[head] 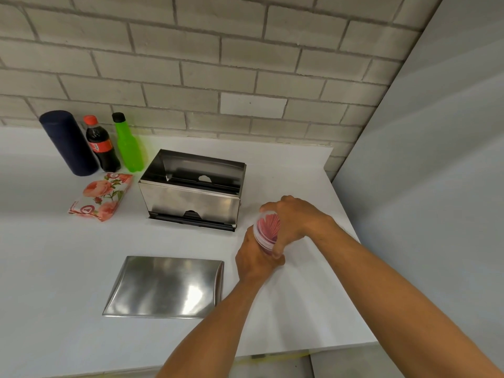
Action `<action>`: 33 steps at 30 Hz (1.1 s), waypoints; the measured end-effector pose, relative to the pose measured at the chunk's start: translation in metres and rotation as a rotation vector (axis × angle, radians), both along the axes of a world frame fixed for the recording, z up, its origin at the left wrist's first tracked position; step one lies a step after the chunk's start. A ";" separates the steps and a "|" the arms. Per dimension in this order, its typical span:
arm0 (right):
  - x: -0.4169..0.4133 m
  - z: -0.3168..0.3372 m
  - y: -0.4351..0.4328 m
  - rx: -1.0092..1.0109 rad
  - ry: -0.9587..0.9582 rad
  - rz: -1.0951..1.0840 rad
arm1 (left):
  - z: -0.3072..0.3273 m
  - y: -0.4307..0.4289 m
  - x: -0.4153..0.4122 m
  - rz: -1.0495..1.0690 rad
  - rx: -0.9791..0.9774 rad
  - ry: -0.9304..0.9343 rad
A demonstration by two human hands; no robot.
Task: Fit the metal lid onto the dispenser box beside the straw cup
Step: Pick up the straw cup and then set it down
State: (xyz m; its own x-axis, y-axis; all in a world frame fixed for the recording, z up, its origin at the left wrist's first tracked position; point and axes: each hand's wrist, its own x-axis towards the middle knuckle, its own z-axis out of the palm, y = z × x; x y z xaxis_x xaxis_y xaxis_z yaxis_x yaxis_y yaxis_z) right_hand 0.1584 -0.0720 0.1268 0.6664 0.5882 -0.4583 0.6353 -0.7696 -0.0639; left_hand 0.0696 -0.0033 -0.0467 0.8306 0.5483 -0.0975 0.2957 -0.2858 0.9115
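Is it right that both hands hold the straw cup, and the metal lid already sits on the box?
Not quite. The head view shows the lid lying flat on the counter, in front of the open box. Both hands do hold the cup.

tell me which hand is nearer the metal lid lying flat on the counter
Left. The left hand wraps the lower side of the straw cup, just right of the metal lid and apart from it. The right hand covers the cup's top, farther right and back.
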 end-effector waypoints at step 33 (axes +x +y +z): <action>-0.063 0.013 0.020 0.425 0.049 0.152 | 0.088 0.100 -0.095 0.237 0.072 0.099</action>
